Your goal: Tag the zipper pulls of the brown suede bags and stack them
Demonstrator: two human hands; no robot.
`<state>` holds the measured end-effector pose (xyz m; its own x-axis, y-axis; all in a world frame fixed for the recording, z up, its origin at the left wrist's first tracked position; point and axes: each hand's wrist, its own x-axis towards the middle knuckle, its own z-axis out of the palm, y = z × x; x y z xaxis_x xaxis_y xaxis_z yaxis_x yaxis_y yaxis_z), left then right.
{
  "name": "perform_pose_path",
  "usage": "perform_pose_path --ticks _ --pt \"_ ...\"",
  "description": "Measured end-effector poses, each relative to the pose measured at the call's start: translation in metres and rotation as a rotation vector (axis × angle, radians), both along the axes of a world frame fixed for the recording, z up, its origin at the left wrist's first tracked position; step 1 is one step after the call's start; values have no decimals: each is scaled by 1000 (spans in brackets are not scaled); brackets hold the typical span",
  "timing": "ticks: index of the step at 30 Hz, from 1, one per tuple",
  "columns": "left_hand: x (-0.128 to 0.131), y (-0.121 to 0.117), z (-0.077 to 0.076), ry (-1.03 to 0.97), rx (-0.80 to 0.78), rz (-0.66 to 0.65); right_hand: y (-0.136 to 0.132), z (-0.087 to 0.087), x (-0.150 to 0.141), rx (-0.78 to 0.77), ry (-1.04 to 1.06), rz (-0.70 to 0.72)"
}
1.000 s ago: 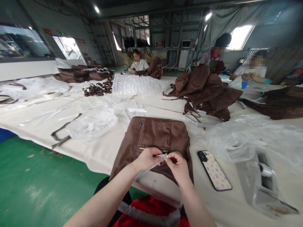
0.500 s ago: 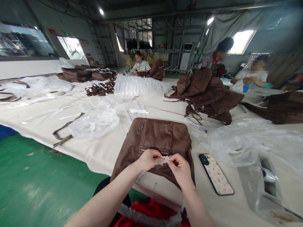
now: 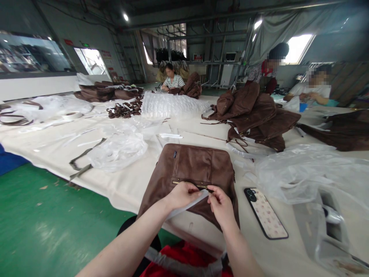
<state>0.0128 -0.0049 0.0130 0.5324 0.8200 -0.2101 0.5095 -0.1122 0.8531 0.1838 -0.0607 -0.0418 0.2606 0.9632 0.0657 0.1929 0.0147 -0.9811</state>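
Both hands pinch a white strip (image 3: 187,206) over the brown bag (image 3: 193,169) at the table (image 3: 129,184) edge: left hand (image 3: 180,194), right hand (image 3: 220,206). Risk: strip tears or slips if pulled hard; phone (image 3: 266,213) nearby could get knocked.

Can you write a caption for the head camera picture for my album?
Two hands, left hand and right hand, pinch a white strip over a brown bag, beside a phone.

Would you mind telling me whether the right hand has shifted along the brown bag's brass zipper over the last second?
Cannot tell: the right hand sits just right of the left hand at the brass zipper of the brown leather bag, as before; only the camera drifted.
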Motion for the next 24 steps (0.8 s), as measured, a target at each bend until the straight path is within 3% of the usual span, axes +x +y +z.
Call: perform_pose_path --ticks 8,14,19,24 --pt "24 -9 -5 125 250 110 -1 2 -1 -47 54 30" --pt "24 -9 -9 116 239 126 0 6 -4 -96 122 144" --pt "28 -13 -8 136 271 244 -3 5 -4 -104 176 -37" --pt "30 -14 -8 207 343 280 4 5 -9 -263 119 85"
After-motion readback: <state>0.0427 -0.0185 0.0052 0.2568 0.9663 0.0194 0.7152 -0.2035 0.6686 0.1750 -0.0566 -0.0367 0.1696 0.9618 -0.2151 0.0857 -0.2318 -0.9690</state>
